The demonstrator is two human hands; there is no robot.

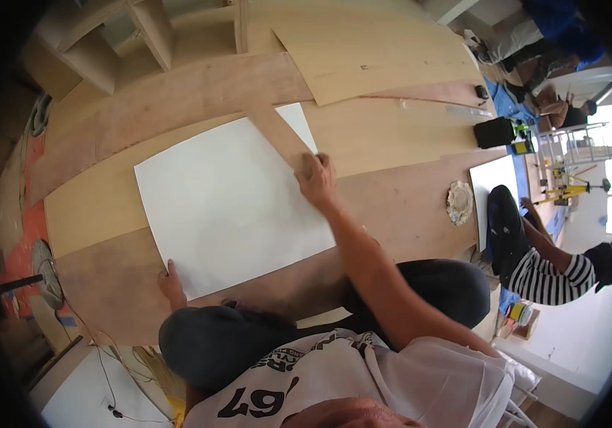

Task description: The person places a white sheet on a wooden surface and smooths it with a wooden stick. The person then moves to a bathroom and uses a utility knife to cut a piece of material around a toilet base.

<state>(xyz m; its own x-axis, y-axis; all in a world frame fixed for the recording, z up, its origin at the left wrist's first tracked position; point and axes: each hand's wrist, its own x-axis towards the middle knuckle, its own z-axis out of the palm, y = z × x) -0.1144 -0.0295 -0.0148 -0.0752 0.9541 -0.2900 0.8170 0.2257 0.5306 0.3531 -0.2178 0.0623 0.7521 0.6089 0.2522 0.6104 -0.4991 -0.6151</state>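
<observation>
A large white sheet (227, 207) lies on the plywood in front of my knees. Across its upper right part runs a flat, thin wooden strip (274, 132), set at a slant. My right hand (316, 180) is closed on the strip's near end, fingers curled round it, by the sheet's right edge. At the sheet's near left corner, my left hand (172, 287) holds the edge with its thumb up; its other fingers are mostly hidden.
Plywood boards (391, 60) cover the work surface, with an open wooden frame (152, 32) at the far left. To the right are a crumpled pale round dish (459, 202), a black box (495, 133) and a person in a striped shirt (555, 274). Cables (110, 371) lie lower left.
</observation>
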